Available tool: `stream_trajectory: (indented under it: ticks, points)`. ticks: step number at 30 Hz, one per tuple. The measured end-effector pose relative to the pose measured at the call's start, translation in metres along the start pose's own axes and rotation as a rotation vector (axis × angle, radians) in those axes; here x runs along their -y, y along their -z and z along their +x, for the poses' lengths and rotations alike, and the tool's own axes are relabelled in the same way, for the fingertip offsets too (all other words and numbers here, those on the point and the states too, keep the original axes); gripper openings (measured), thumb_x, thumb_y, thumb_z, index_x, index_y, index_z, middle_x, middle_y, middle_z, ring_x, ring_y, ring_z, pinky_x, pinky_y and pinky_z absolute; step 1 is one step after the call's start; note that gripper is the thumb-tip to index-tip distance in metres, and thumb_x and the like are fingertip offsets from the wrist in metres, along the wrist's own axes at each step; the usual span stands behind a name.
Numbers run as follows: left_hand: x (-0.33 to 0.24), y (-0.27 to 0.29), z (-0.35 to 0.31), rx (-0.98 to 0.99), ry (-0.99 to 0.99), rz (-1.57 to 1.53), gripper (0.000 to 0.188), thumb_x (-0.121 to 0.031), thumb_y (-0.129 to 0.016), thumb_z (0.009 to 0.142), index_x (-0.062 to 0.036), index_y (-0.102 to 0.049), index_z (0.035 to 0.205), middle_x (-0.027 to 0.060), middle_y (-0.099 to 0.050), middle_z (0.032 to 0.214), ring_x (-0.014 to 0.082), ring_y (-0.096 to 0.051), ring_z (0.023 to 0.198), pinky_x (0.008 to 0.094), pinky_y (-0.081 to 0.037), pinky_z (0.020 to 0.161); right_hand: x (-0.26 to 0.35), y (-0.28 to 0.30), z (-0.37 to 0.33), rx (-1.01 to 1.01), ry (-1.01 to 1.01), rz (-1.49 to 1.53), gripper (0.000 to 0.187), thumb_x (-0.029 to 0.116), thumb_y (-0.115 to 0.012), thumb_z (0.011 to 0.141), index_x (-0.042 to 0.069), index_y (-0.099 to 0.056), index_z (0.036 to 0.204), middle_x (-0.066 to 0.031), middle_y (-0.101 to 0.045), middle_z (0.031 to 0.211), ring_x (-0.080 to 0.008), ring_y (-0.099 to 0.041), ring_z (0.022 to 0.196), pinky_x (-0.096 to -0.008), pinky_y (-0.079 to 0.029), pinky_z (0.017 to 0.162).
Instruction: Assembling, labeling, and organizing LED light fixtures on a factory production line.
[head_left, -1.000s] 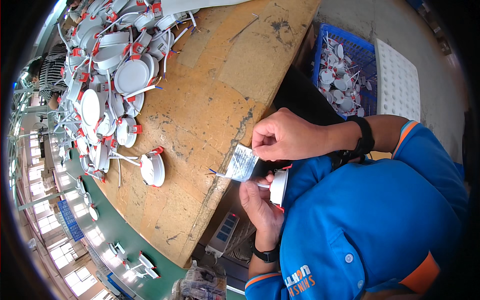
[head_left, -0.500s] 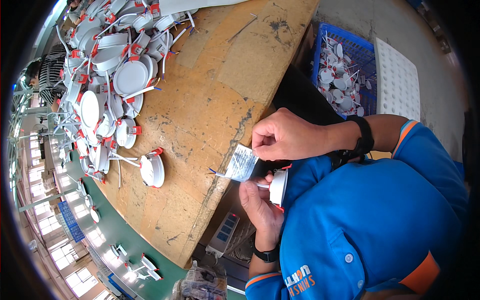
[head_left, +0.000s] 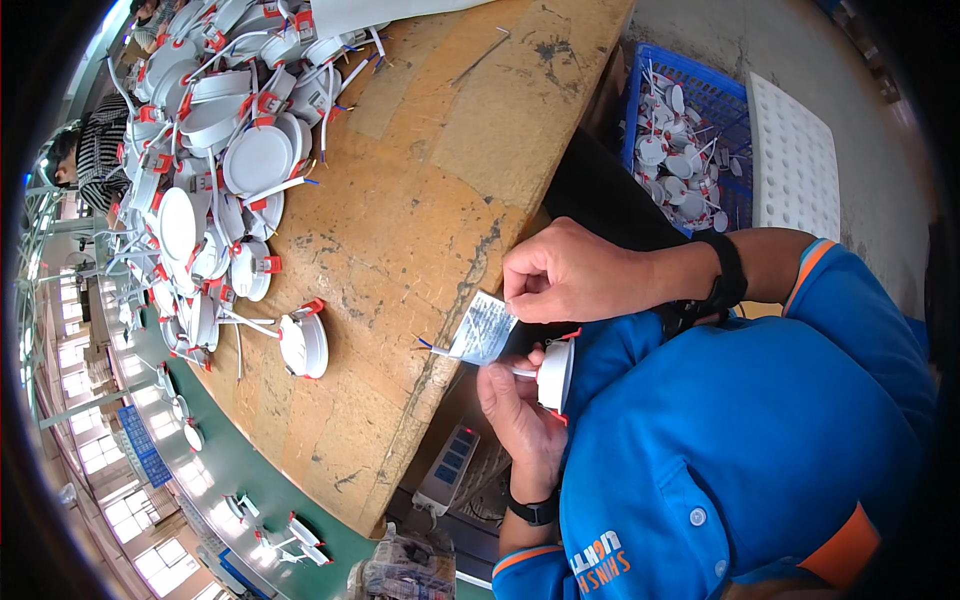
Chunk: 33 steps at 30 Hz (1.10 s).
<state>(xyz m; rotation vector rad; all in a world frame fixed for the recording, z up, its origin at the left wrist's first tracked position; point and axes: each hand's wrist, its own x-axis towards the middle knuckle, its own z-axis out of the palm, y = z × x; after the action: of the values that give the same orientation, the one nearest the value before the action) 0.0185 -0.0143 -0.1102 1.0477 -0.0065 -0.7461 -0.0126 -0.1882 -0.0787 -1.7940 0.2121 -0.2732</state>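
My right hand (head_left: 565, 272) pinches the upper corner of a small, shiny printed label (head_left: 482, 328) between thumb and fingers, at the table edge. Below it, my left hand (head_left: 522, 420) is closed round a round white downlight (head_left: 554, 374) with red spring clips. The downlight's white cable runs past my left thumb and behind the label; thin blue wire ends (head_left: 430, 345) stick out on its far side. My left fingers are partly hidden behind the lamp and label. A single similar downlight (head_left: 303, 343) lies on the tabletop to the left.
A large heap of white downlights (head_left: 215, 120) covers the far left of the worn wooden table (head_left: 400, 200). On the floor at right, a blue crate (head_left: 690, 65) holds more, beside a white dimpled tray (head_left: 795, 155). A grey box (head_left: 445, 470) sits below the table edge.
Both hands keep their hold on the label and the downlight, almost still. The view has shifted very slightly.
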Motion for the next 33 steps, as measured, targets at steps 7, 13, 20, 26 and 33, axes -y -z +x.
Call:
stream_trajectory:
  ticks: [7, 13, 20, 26, 33]
  points:
    - [0.002, 0.005, 0.0, 0.009, 0.003, -0.011, 0.029, -0.033, -0.046, 0.09, -0.0057, -0.047, 0.099, 0.0068, -0.058, 0.077, 0.0184, -0.057, 0.079, 0.0348, -0.046, 0.083, 0.0, -0.002, -0.001, -0.007, 0.003, 0.008, 0.011, 0.009, -0.061, 0.069, -0.001, -0.061, 0.07, -0.0114, -0.062, 0.063, -0.0148, -0.061, 0.058, -0.0254, -0.046, 0.053]
    - [0.001, 0.008, 0.001, 0.024, 0.005, -0.001, 0.028, -0.033, -0.046, 0.089, -0.0062, -0.047, 0.098, 0.0071, -0.058, 0.078, 0.0188, -0.057, 0.082, 0.0347, -0.046, 0.082, 0.0, -0.003, -0.001, -0.026, 0.011, 0.005, 0.013, 0.013, -0.061, 0.068, 0.0, -0.062, 0.068, -0.0135, -0.062, 0.063, -0.0214, -0.062, 0.057, -0.0288, -0.046, 0.054]
    - [0.002, 0.011, 0.001, 0.035, 0.002, 0.003, 0.028, -0.034, -0.046, 0.089, -0.0062, -0.048, 0.095, 0.0073, -0.059, 0.079, 0.019, -0.057, 0.083, 0.0351, -0.045, 0.083, -0.002, -0.006, -0.002, -0.037, 0.032, -0.019, 0.013, 0.012, -0.061, 0.068, 0.0, -0.062, 0.068, -0.0135, -0.061, 0.063, -0.0223, -0.062, 0.057, -0.0293, -0.046, 0.054]
    - [0.0, 0.011, 0.0, 0.044, 0.009, -0.004, 0.029, -0.034, -0.045, 0.09, -0.0062, -0.048, 0.097, 0.0069, -0.058, 0.079, 0.0181, -0.057, 0.082, 0.0347, -0.045, 0.085, -0.002, -0.007, -0.003, -0.039, 0.046, -0.038, 0.012, 0.012, -0.061, 0.069, 0.0, -0.062, 0.067, -0.0132, -0.062, 0.063, -0.0215, -0.062, 0.057, -0.0289, -0.046, 0.054]
    - [-0.001, 0.011, 0.0, 0.044, 0.009, -0.001, 0.027, -0.033, -0.046, 0.09, -0.0065, -0.048, 0.095, 0.0066, -0.059, 0.078, 0.0177, -0.058, 0.081, 0.0347, -0.045, 0.086, -0.002, -0.008, -0.002, -0.033, 0.064, -0.058, 0.009, 0.007, -0.061, 0.07, -0.002, -0.06, 0.07, -0.0114, -0.062, 0.063, -0.0132, -0.062, 0.057, -0.0234, -0.046, 0.051]
